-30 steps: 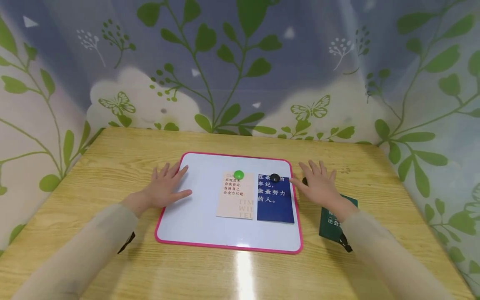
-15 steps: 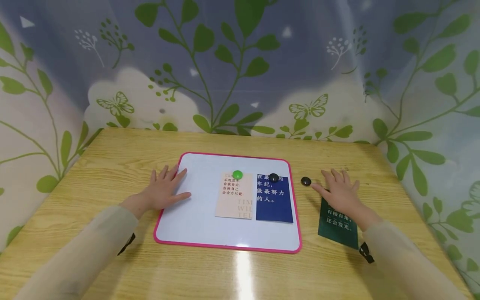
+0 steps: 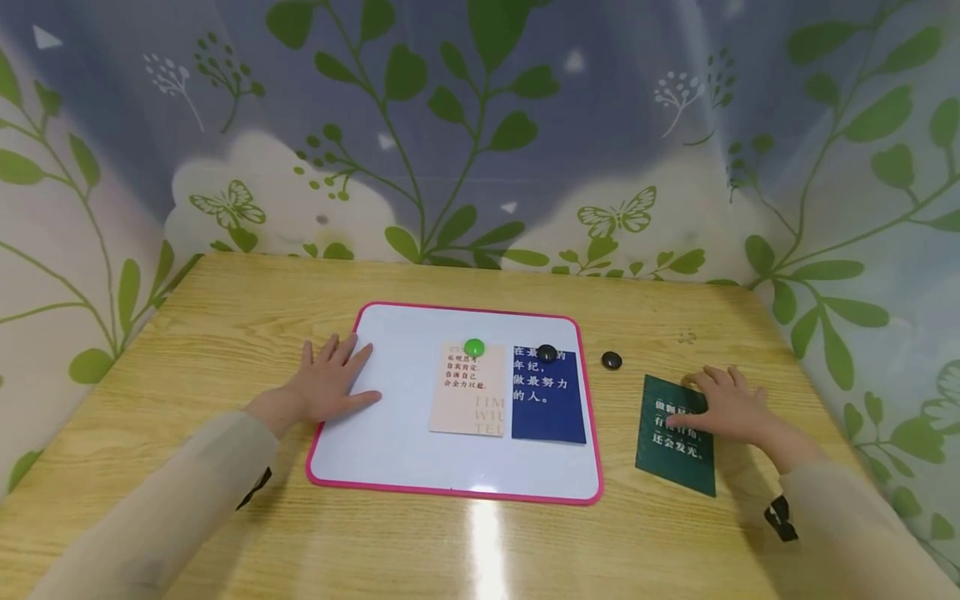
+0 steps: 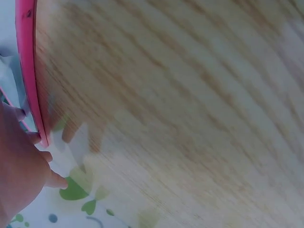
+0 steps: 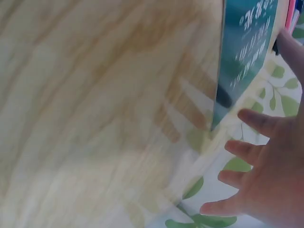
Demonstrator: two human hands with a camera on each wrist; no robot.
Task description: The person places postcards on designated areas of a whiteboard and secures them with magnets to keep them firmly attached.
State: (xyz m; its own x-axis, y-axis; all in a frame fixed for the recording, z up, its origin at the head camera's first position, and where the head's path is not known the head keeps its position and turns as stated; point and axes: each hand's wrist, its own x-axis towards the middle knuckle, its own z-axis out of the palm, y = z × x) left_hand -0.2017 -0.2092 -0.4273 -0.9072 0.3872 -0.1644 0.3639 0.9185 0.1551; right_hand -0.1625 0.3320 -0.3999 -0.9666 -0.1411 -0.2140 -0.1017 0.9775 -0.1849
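Note:
My left hand (image 3: 326,385) rests at the left edge of a pink-framed whiteboard (image 3: 397,458), fingers spread and thumb over the white surface. Over at the right, my right hand (image 3: 727,408) reaches across the right edge of a dark green card (image 3: 667,462) with white writing, its thumb above the text. In the right wrist view, that hand's fingers (image 5: 261,123) are spread apart beside the green card (image 5: 242,57). On the board lie a pale pink card (image 3: 465,408) under a green round magnet (image 3: 474,347) and a navy card (image 3: 551,421) under a black round magnet (image 3: 547,353).
A loose black round magnet (image 3: 611,360) lies on the wooden table (image 3: 390,550) between the board and the green card. Behind the table and at both sides hangs a leaf-patterned cloth (image 3: 450,167). A dark band shows at each wrist.
My right hand has moved right and toward me, from the board's right edge to the green card, uncovering the loose black magnet. The left hand has stayed in place.

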